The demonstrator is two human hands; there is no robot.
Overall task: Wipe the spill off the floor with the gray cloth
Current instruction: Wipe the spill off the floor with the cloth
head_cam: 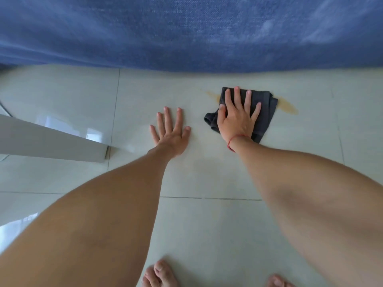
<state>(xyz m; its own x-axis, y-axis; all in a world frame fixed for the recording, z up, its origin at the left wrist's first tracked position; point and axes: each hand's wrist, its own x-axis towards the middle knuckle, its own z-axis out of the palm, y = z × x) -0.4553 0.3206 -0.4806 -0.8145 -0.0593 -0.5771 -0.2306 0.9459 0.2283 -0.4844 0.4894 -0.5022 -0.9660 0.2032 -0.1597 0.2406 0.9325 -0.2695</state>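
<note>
Over at the far left, a pale grey slanted panel (51, 139) is seen reaching down to the floor (207, 175), its foot planted close to a grout line, with bright reflections thrown onto the glossy light tiles beside it. Along the whole top of the view a blue denim-like fabric (186, 32) is spread, its lower edge hanging just above the tiles. Moving toward the middle, the left hand (171, 133) is laid flat on the bare tile, palm down, fingers spread and relaxed, nothing gripped, the forearm stretched out behind it. Just beside it to the right, apart from it, the gray cloth (263, 114) is found, folded and a little rumpled, one bunched corner sticking out at its left side. The right hand (237, 117) is pressed down on top of that cloth, palm flat, fingers splayed across the fabric and not curled around it; the thumb is set against the bunched corner. A thin red string (233, 141) is worn around the right wrist. The spill (288, 105) is shown as a yellowish-brown smear on the tile: a faint streak is visible at the cloth's upper left, and a broader patch is left exposed just past the cloth's right edge, the cloth lying over the stretch between them. At the bottom edge, bare toes (159, 274) are seen on the tile, with more toes peeking in further right.
</note>
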